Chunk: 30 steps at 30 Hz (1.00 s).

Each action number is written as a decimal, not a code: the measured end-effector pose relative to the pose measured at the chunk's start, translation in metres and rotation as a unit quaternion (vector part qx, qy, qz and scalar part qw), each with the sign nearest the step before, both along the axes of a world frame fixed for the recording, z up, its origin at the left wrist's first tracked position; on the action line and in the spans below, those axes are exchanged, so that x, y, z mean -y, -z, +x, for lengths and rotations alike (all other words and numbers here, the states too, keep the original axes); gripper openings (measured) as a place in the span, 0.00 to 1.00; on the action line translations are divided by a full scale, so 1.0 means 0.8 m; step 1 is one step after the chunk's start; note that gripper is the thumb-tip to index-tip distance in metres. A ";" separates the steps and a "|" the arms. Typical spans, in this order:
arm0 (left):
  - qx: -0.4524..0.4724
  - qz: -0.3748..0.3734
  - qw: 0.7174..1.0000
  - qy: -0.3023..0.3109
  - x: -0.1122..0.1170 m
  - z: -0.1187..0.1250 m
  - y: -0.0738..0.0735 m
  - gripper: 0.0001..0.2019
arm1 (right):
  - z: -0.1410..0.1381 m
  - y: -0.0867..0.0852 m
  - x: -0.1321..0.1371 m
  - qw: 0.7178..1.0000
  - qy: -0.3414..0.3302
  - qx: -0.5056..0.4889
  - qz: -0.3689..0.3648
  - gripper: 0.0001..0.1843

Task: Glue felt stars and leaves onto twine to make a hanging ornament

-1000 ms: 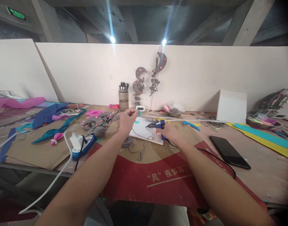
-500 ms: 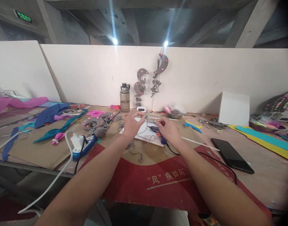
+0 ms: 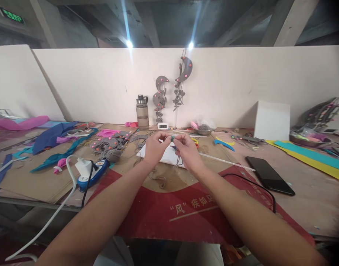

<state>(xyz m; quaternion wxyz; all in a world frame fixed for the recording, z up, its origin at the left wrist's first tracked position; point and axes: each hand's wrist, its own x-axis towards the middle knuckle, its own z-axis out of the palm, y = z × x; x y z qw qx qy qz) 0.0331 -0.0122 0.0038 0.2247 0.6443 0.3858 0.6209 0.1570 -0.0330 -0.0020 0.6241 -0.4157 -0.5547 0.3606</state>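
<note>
My left hand (image 3: 155, 148) pinches a small teal piece (image 3: 172, 138) between thumb and fingertips, above a white sheet (image 3: 168, 156). From the other side, the closed fingertips of my right hand (image 3: 188, 150) meet the same piece. Grey yarn (image 3: 178, 161) dangles below the fingers of the right hand. More loose yarn (image 3: 159, 181) lies curled on the brown board in front of the sheet. Just behind my right hand shows a yellow-orange loop (image 3: 196, 142), maybe a scissors handle. The piece is too small to make out its exact kind.
A bottle (image 3: 142, 112) and small digital clock (image 3: 163, 126) stand by the white partition, where grey moon-shaped hangings (image 3: 185, 70) hang. Leftward are a blue power strip (image 3: 93, 175) and a decorated grey bundle (image 3: 110, 146). A phone (image 3: 269, 175) and white rod (image 3: 227, 161) lie right.
My right hand has moved left and up from over the blue tool to the left hand's fingertips, now pinching at the teal piece. The view has shifted slightly.
</note>
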 end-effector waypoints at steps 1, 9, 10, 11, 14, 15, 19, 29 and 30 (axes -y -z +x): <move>0.021 -0.021 0.999 0.012 -0.001 0.001 0.001 0.04 | 0.002 0.002 -0.003 1.000 0.007 0.006 0.005 0.13; 0.195 -0.198 0.944 0.177 -0.006 0.009 0.003 0.11 | 0.012 0.003 -0.009 0.996 0.052 0.062 0.030 0.11; 0.203 -0.205 0.939 0.187 -0.006 0.009 0.002 0.12 | 0.012 0.002 -0.008 0.996 0.055 0.068 0.032 0.10; 0.205 -0.210 0.936 0.193 -0.007 0.009 0.002 0.12 | 0.012 0.001 -0.006 0.995 0.060 0.075 0.034 0.10; 0.203 -0.211 0.937 0.193 -0.007 0.009 0.002 0.12 | 0.012 -0.002 -0.002 0.990 0.078 0.108 0.036 0.09; 0.201 -0.209 0.938 0.191 -0.008 0.009 0.003 0.12 | 0.012 -0.004 0.000 0.989 0.084 0.120 0.036 0.09; 0.197 -0.202 0.942 0.180 -0.009 0.011 0.004 0.11 | 0.011 -0.008 0.005 0.981 0.104 0.160 0.045 0.08; 0.098 -0.137 0.976 0.138 -0.010 0.007 0.010 0.10 | 0.016 -0.008 0.002 0.978 0.112 0.164 0.068 0.07; 0.085 -0.131 0.979 0.131 -0.010 0.006 0.010 0.10 | 0.017 -0.008 0.002 0.978 0.112 0.164 0.070 0.07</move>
